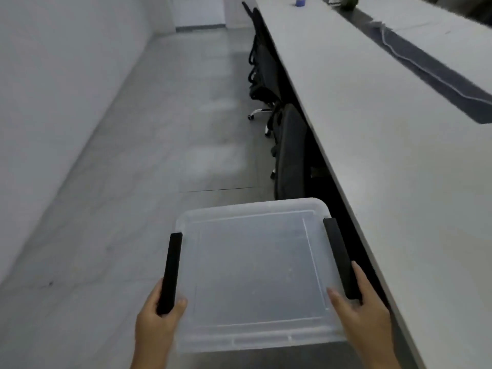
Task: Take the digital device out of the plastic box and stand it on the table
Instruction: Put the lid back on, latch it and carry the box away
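A translucent plastic box (255, 272) with its lid on is held in front of me, above the grey floor and just left of the long table (394, 161). My left hand (157, 323) grips the black latch (171, 270) on the box's left side. My right hand (364, 312) holds the right side, fingers at the black latch (340, 257) there. The lid is cloudy, so the digital device inside cannot be made out.
Black office chairs (290, 153) are tucked under the table's left edge. A dark cloth strip (426, 62) lies along the table's far side, with a blue bottle (300, 1) and a green object (348, 2) at the far end. A white wall runs along the left.
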A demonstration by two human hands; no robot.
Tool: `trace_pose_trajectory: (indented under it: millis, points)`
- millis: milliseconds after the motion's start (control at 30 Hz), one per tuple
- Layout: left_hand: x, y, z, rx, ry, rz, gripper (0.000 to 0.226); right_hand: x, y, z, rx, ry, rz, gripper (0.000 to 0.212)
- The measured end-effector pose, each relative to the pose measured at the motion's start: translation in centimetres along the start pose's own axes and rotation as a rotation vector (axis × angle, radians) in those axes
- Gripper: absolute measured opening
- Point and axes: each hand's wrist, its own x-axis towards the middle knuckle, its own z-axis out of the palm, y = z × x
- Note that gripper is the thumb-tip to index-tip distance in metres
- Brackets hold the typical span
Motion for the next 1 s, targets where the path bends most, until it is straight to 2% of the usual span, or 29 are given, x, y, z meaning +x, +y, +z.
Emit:
trace_pose_trajectory:
  millis: [133, 267, 367, 500, 633, 1000]
  points:
    - [4.2, -2.7, -9.1, -0.063, 0.122, -0.122, 0.048, -1.4, -3.7, 10.5, -0.001, -0.153, -0.022, 0.061]
    - [8.2, -4.8, -16.1, -0.025, 0.185, -0.179, 0.046, -2.6, -6.4, 19.2, -0.056, -0.222, -0.01, 0.059]
    - [11.4, -5.3, -19.0, 0.012, 0.197, -0.224, 0.047, -2.6, -7.7, 23.5, -0.064, -0.239, 0.037, 0.059]
    - [18.1, -5.3, -19.9, 0.001, 0.17, -0.261, 0.054, 0.7, -9.7, 29.2, -0.089, -0.194, 0.086, 0.06]
    - [28.1, -3.9, -19.6, 0.018, 0.119, -0.266, 0.056, 8.0, -13.3, 35.7, -0.101, -0.157, 0.1, 0.064]
    - [58.3, 10.7, -17.0, -0.019, 0.155, -0.162, 0.056, 30.6, -31.8, 50.2, -0.006, -0.18, 0.01, 0.06]
